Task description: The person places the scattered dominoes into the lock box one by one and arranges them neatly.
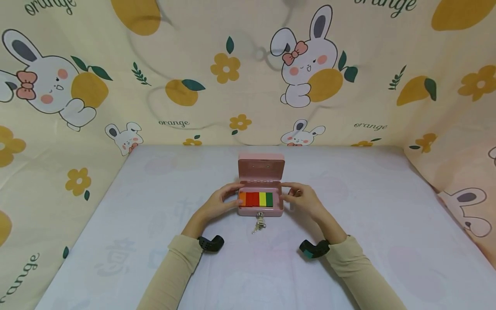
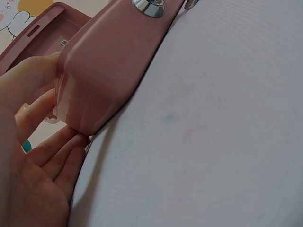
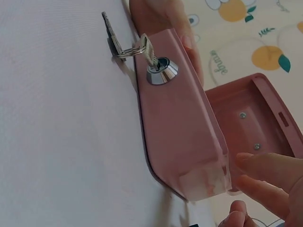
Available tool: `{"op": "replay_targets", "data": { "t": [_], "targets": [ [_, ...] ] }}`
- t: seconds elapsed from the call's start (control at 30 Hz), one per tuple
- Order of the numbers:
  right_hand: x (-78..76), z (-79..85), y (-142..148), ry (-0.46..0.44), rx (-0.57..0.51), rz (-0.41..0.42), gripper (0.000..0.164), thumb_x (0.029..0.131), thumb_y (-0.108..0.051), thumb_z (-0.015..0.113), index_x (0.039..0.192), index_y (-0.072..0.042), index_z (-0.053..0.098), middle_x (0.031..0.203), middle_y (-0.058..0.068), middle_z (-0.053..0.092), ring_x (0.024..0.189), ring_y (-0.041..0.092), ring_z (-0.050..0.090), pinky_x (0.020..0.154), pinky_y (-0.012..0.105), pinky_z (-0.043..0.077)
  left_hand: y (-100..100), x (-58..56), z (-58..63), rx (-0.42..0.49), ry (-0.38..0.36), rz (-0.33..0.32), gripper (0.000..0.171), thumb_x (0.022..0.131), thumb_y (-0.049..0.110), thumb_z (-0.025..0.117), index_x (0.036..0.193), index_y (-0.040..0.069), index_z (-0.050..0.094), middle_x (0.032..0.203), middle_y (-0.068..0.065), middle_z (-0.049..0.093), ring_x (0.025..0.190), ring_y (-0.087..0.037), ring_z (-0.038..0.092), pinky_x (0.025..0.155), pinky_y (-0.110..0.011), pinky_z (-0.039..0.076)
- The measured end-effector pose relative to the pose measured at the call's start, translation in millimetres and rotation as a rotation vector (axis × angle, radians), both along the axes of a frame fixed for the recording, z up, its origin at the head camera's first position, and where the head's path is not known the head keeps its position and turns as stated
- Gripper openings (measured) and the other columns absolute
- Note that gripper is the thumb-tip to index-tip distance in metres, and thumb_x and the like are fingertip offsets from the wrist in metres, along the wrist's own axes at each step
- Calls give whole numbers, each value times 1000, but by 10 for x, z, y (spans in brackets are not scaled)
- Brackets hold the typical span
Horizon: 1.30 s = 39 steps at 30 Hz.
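A pink metal cash box stands on the table with its lid raised. Inside lies a row of colored blocks, orange, red, yellow and green from left to right. At the box's left side, my left hand holds the wall, its thumb at the rim. The thumb tip is hidden behind the wall in the left wrist view. My right hand is by the right side, index finger and thumb extended to the rim. Whether those tips touch it is hard to tell. A key sits in the front lock.
Another key hangs from the ring and lies on the white tabletop. Behind the table hangs a cream cloth printed with rabbits and oranges. Black wrist cameras are strapped to both wrists.
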State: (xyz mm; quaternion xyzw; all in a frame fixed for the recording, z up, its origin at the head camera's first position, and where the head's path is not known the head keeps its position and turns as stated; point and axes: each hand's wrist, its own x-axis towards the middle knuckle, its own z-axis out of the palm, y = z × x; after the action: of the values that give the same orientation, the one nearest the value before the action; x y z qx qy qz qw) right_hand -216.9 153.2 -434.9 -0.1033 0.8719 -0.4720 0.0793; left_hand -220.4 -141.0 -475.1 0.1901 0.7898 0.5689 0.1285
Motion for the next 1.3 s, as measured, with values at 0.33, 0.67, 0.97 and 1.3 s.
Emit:
{"op": "replay_targets", "data": {
  "t": [0.33, 0.67, 0.97, 1.3],
  "targets": [
    [-4, 26, 64, 0, -27, -32, 44, 87, -13, 70, 127, 1, 60, 77, 5, 53, 65, 10, 47, 55, 20, 38, -3, 11, 1, -1, 1, 3, 52, 91, 19, 66, 140, 13, 49, 153, -10, 42, 144, -31, 38, 122, -48, 28],
    [-56, -33, 159, -29, -64, -122, 47, 83, -8, 73, 126, 4, 59, 70, -5, 49, 57, -1, 45, 52, 16, 41, -2, 22, 14, -1, 10, 2, 51, 91, 16, 65, 140, 11, 48, 153, -12, 40, 143, -33, 38, 121, -50, 29],
    [-122, -57, 201, -74, -30, -185, 51, 83, -10, 73, 129, 4, 56, 64, -8, 51, 55, -1, 44, 52, 16, 40, -2, 25, 12, 17, 9, 0, 50, 91, 13, 65, 139, 8, 49, 153, -13, 41, 143, -33, 37, 121, -50, 29],
    [-192, -92, 248, -176, 20, -225, 59, 83, -19, 74, 135, -2, 53, 58, -12, 46, 52, 3, 41, 51, 19, 34, -4, 18, 16, 36, 5, -19, 52, 91, 13, 64, 140, 8, 48, 153, -14, 41, 143, -35, 38, 122, -51, 27]
  ]
}}
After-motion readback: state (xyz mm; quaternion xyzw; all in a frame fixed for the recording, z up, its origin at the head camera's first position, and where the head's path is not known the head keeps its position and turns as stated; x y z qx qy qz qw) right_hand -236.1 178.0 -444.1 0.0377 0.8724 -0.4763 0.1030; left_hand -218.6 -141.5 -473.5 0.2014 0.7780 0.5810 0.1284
